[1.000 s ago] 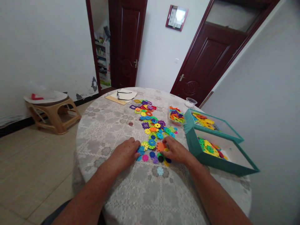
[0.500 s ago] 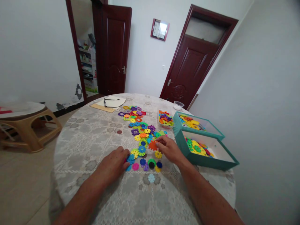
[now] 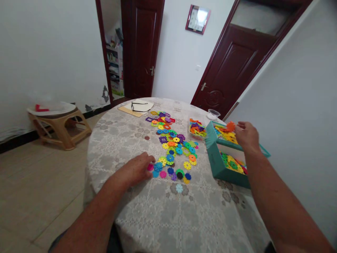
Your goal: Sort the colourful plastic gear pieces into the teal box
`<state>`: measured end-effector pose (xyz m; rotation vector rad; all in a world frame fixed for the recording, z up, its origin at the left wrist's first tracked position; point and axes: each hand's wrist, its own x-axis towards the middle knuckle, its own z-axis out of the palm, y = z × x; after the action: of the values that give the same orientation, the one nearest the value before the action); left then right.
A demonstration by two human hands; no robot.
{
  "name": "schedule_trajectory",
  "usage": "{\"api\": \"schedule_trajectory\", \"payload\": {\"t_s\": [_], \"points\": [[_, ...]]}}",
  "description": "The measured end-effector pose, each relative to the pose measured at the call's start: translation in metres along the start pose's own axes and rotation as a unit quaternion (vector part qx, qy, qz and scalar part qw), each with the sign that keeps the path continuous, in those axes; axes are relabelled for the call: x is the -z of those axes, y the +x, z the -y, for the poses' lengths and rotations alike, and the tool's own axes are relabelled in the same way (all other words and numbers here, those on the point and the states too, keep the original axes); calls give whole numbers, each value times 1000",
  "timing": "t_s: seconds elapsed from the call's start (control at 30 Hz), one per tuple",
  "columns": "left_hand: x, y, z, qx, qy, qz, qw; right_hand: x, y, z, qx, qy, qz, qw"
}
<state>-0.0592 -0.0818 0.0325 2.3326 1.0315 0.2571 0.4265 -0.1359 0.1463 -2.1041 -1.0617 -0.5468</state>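
My right hand (image 3: 246, 135) is raised over the green boxes, its fingertips pinching an orange toothed plastic disc (image 3: 230, 126) by its edge. My left hand (image 3: 142, 168) rests on the table at the near-left side of the loose discs. Its thumb and forefinger are apart, right beside a pink disc (image 3: 150, 167) and a blue disc (image 3: 158, 166). Coloured snowflake-like discs, such as a purple one (image 3: 163, 140) and a black one (image 3: 180, 175), run in a winding band across the tablecloth. A pale blue disc (image 3: 179, 188) lies alone nearest me.
Two joined green boxes (image 3: 217, 165) hold many plastic pieces at the right. Beside them stand a clear tray of pieces (image 3: 197, 129) and a clear bowl (image 3: 213, 113). Glasses (image 3: 139, 105) lie on papers at the far left. A stool (image 3: 59, 123) stands left of the round table.
My right hand has lifted the orange disc from the table and carried it right, over the green boxes. My left hand has drawn slightly back from the blue discs. The view has shifted.
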Motion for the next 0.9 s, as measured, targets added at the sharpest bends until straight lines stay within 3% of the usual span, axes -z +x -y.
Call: {"api": "schedule_trajectory", "payload": {"t_s": [0.07, 0.13, 0.23, 0.3, 0.4, 0.57, 0.9], "points": [[3, -2, 1, 2, 4, 6, 1000, 1, -7, 3, 39, -22, -35, 998], [4, -2, 1, 1, 11, 5, 1000, 0, -32, 17, 87, -4, -11, 996], [3, 0, -3, 6, 32, 7, 999, -7, -93, 56, 148, 88, 169, 971], [1, 2, -5, 11, 39, 9, 999, -16, -137, 83, 190, 149, 308, 920], [-4, 5, -6, 10, 44, 3, 999, -31, -187, 113, 243, 177, 387, 872], [-14, 14, -5, 3, 72, -33, 997, -54, -216, 130, 307, 146, 410, 846], [-17, 21, -26, 17, 150, -17, 988, -78, -224, 128, 336, 82, 359, 867]]}}
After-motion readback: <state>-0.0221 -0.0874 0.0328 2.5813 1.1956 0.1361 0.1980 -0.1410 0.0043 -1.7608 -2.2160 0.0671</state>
